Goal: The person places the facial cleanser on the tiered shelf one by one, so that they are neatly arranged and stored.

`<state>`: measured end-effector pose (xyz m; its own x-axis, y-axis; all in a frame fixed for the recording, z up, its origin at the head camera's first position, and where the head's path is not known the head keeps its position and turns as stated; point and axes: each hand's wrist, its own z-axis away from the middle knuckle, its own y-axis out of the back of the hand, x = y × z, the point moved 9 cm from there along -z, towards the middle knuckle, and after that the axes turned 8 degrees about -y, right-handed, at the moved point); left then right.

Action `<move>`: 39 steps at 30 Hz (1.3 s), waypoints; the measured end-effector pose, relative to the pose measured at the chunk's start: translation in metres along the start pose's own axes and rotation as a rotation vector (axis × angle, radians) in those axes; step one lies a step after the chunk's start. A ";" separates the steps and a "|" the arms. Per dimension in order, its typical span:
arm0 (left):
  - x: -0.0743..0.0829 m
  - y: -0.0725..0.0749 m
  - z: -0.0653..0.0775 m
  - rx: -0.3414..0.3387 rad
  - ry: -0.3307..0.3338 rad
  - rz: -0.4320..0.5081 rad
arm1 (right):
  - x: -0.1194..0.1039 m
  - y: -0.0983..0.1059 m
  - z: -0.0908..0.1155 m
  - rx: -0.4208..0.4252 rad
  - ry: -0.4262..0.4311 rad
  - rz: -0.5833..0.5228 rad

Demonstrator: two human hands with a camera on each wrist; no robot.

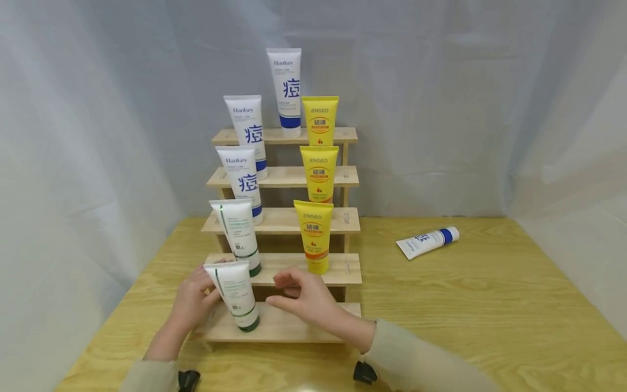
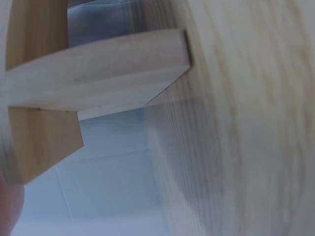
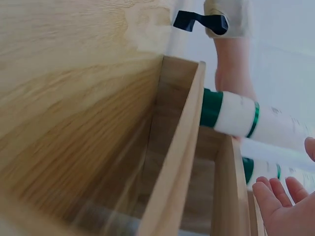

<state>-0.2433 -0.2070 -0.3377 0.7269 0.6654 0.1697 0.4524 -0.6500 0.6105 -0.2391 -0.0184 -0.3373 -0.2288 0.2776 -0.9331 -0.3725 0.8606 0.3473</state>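
A white tube with a green cap (image 1: 237, 296) stands on the lowest step of the wooden stand (image 1: 303, 325). My left hand (image 1: 193, 294) is just left of this tube, its fingertips partly hidden behind it; whether they touch the tube is unclear. On the other side, my right hand (image 1: 311, 299) hovers over the lowest step with fingers loosely bent and nothing between them, apart from the tube. A second white and green tube (image 1: 237, 234) stands one step higher. In the right wrist view, the fingers (image 3: 270, 201) of my right hand appear near both tubes.
Yellow tubes (image 1: 313, 234) stand on the right of the stand's middle and upper steps. White and blue tubes (image 1: 240, 177) occupy the upper left, one (image 1: 286, 90) at the top. Another white and blue tube (image 1: 426, 242) lies on the wooden table (image 1: 465, 316) at right.
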 end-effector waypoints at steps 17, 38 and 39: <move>-0.002 0.000 0.000 -0.046 0.057 -0.021 | 0.016 0.091 0.045 0.164 0.079 -0.109; -0.003 -0.003 -0.002 -0.050 0.047 -0.019 | 0.089 0.222 0.074 0.516 -0.062 0.295; -0.003 -0.003 -0.002 -0.049 0.046 -0.020 | 0.090 0.227 0.074 0.524 -0.056 0.313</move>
<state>-0.2482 -0.2062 -0.3386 0.6933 0.6947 0.1918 0.4399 -0.6187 0.6509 -0.2777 0.2331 -0.3493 -0.2030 0.5609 -0.8026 0.1998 0.8262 0.5268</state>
